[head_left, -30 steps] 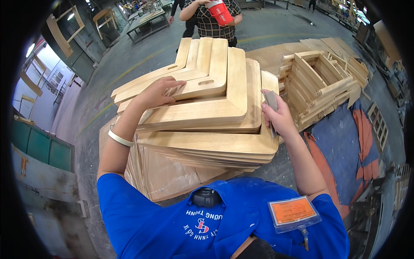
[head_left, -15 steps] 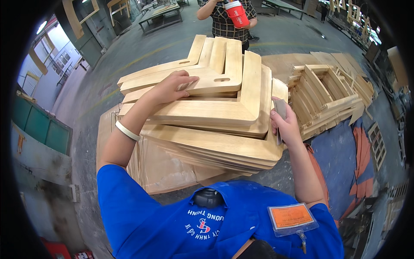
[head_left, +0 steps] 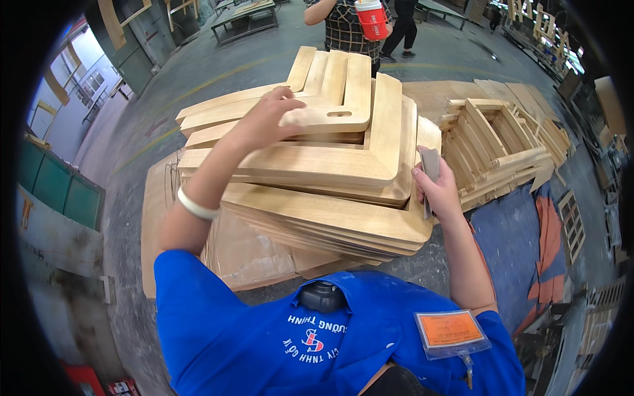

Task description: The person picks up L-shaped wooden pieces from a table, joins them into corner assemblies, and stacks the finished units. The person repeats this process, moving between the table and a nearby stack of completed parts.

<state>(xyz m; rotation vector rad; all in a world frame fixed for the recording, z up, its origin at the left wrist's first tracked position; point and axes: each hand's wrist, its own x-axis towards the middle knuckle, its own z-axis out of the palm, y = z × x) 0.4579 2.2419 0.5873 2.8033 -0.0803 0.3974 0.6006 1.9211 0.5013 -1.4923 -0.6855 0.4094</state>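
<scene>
My left hand (head_left: 269, 120) is over the upper L-shaped wooden frame piece (head_left: 321, 119), which has an oblong slot near its corner. Its fingers are apart and partly smeared by motion; I see nothing held in them, and whether they touch the wood is unclear. On the right side of the stack, my right hand (head_left: 441, 191) is closed around a thin grey folded sheet that looks like sandpaper (head_left: 430, 165). Under and between my hands lie more pale angled wooden frame pieces (head_left: 310, 165), piled in uneven layers, with a lower frame piece (head_left: 330, 210) nearest my chest.
Brown cardboard sheets (head_left: 254, 254) lie under the stack. Right of it stands a pile of assembled wooden frames (head_left: 498, 135), with a blue cloth (head_left: 505, 237) nearer me. Beyond the stack, a person in a checked shirt (head_left: 353, 33) holds a red bucket-shaped container (head_left: 372, 20).
My left hand has lifted and shifted slightly away from the slotted piece, its fingers now blurred. My right hand keeps the grey sheet in nearly the same place. Another person's legs have appeared behind.
</scene>
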